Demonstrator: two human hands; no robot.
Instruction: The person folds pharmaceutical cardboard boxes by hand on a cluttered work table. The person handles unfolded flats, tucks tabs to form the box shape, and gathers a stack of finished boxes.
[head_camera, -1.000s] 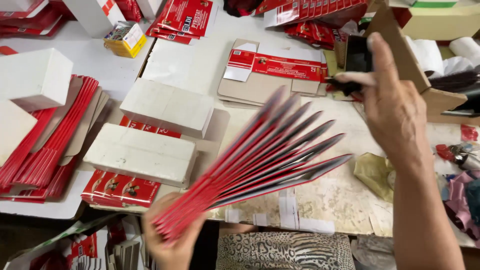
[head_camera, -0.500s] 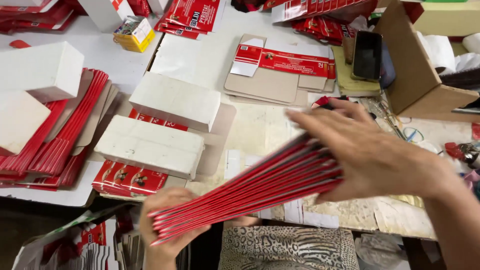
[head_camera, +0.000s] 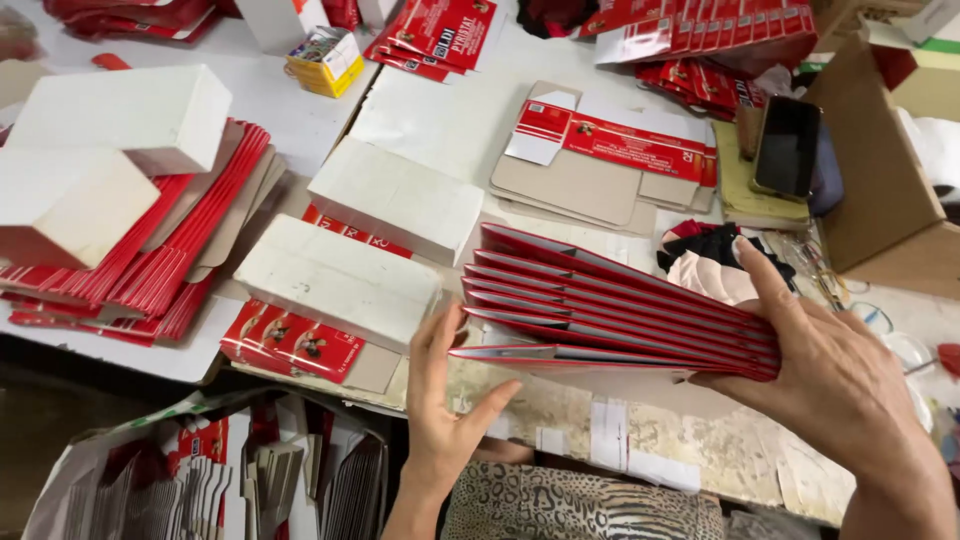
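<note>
White boxes beside fanned cartons

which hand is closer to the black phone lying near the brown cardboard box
Right. The right hand grips the end of the fanned red cartons just below the phone. The left hand is at the fan's opposite end, farther left and lower.
</note>
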